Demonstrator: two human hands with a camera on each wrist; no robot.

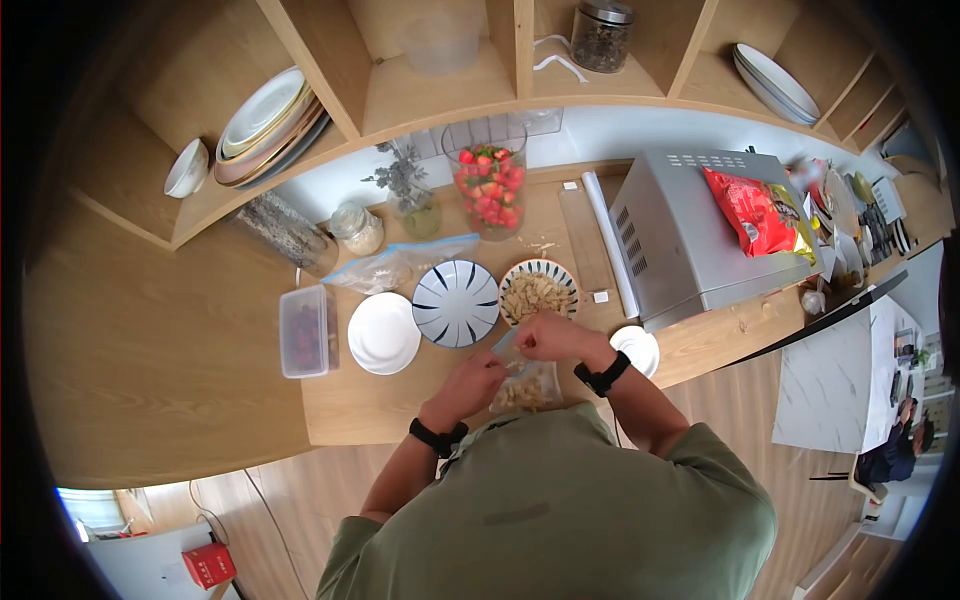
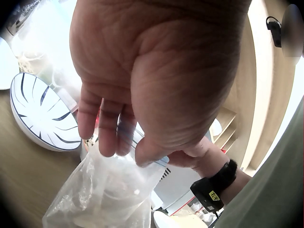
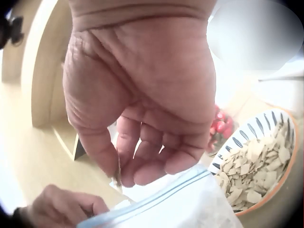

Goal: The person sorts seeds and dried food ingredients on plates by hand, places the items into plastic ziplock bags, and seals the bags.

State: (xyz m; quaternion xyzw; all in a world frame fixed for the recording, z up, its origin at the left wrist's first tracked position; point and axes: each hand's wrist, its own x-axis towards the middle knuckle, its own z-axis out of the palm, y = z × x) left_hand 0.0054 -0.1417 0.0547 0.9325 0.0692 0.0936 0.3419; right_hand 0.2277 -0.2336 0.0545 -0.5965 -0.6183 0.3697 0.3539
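My left hand (image 1: 470,385) pinches the zip edge of a clear zip bag (image 2: 104,190) between thumb and fingers. Pale dried slices lie inside the bag, low against the shirt in the head view. Over the bag's blue zip strip is my right hand (image 3: 142,114), its thumb and fingertips pinching a small pale dried slice (image 3: 118,171). Just beyond the right hand stands a patterned bowl (image 3: 290,166) with an orange rim, heaped with more dried slices (image 3: 256,166). A blue-striped plate (image 1: 455,304) sits beside that bowl.
Left of the plate are a white plate (image 1: 384,333) and a lidded plastic box (image 1: 309,332). Behind stand a glass container of strawberries (image 1: 488,190), a jar (image 1: 356,228) and another zip bag (image 1: 400,264). A microwave (image 1: 700,230) with a red packet (image 1: 745,210) is to the right.
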